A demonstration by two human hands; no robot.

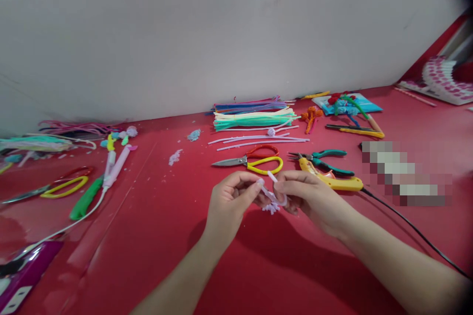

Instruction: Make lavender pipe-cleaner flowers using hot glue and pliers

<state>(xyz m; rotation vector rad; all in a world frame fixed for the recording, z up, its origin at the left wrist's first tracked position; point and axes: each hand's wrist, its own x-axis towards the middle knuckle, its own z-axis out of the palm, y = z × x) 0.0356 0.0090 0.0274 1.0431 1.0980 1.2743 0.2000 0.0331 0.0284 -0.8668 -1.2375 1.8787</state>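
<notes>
Both of my hands meet over the red table, working on a pale lilac pipe cleaner (283, 200). My left hand (236, 199) pinches one end of it between thumb and fingers. With the thumb and fingers closed, my right hand (305, 192) grips the curled other part, and a short tip sticks up beside the thumb. Lilac fuzz clippings (271, 208) lie on the table just below the pipe cleaner. Just beyond my hands rest scissors (264, 161) with red and yellow handles, teal-handled pliers (328, 158) and a yellow glue gun (332, 180).
Bundled pipe cleaners (254, 119) and loose lilac ones (258, 141) lie toward the grey partition (221, 39). At left are more scissors (55, 189), a green-handled glue gun (88, 197) and a purple box (33, 270). The glue gun's black cord (410, 226) runs right. A pixelated object (402, 172) sits right.
</notes>
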